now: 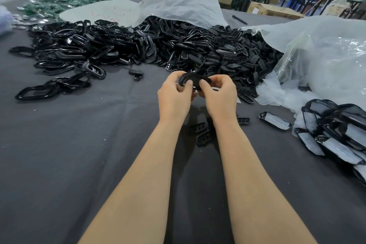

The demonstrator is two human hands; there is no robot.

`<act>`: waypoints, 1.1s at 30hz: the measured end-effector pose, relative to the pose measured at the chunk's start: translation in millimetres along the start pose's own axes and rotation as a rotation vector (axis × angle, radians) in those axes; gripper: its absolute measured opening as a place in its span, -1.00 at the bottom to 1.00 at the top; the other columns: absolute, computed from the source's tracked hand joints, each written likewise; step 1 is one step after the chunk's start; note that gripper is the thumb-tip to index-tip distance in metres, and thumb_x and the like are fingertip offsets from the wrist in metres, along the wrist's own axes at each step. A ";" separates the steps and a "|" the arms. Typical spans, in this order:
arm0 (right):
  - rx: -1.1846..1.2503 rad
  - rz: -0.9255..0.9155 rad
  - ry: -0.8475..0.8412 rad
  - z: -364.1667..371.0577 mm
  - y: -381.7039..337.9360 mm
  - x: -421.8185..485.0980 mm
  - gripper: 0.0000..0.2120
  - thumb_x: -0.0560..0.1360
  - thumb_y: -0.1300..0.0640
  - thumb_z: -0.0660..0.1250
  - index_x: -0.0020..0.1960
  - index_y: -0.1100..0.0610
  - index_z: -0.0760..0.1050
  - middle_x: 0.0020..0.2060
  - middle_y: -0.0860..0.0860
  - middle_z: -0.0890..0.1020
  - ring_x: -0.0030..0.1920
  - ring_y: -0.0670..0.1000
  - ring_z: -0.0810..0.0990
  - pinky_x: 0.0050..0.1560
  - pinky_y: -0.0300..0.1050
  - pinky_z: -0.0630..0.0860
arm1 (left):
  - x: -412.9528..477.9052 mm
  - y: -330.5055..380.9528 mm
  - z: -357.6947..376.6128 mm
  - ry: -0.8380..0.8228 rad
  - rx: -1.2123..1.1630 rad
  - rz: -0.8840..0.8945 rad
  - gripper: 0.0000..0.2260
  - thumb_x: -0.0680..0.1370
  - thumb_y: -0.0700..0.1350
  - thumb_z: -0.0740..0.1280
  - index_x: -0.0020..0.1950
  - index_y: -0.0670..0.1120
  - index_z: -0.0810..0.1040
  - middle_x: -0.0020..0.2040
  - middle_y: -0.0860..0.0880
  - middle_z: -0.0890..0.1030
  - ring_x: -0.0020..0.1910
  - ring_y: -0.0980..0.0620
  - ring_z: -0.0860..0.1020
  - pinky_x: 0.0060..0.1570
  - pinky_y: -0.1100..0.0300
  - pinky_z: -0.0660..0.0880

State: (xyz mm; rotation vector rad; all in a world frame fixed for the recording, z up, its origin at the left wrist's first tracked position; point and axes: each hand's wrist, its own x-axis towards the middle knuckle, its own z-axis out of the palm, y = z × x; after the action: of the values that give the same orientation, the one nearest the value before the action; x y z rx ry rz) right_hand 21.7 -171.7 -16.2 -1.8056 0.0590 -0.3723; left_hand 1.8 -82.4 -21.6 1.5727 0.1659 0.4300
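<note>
Centrally held: small glossy black plastic part (195, 81), middle of frame, above the dark grey cloth table (79, 154).
Left hand (175, 96): fingers curled, pinching its left end.
Right hand (218, 95): thumb and fingers clamped on its right end (underside hidden).
Behind: heap of black plastic frames (138, 43).

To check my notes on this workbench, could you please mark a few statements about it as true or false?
1. The left hand and the right hand together hold one black plastic part. True.
2. The pile of black parts lies on bare wood. False: it lies on a dark grey cloth.
3. A black pen lies on the table beyond the pile. True.
4. The green parts sit at the far right. False: they sit at the far left.
</note>
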 end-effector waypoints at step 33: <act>-0.549 -0.153 0.001 -6.8 9.0 4.0 -0.83 0.60 0.12 0.20 0.10 0.12 0.53 -0.02 0.00 0.62 0.09 0.07 0.53 0.15 -0.04 0.39 | 3.9 1.6 -2.3 0.244 -0.067 -0.061 -0.80 0.58 -0.19 0.28 -0.09 0.13 0.40 -0.33 0.05 0.57 -0.26 0.07 0.61 -0.05 0.01 0.61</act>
State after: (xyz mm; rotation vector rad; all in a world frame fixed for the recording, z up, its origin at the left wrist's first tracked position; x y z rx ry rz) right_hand 25.0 -181.5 -22.4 -2.3612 0.0240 -0.4993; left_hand 4.3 -78.9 -19.4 1.4431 0.3819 0.5734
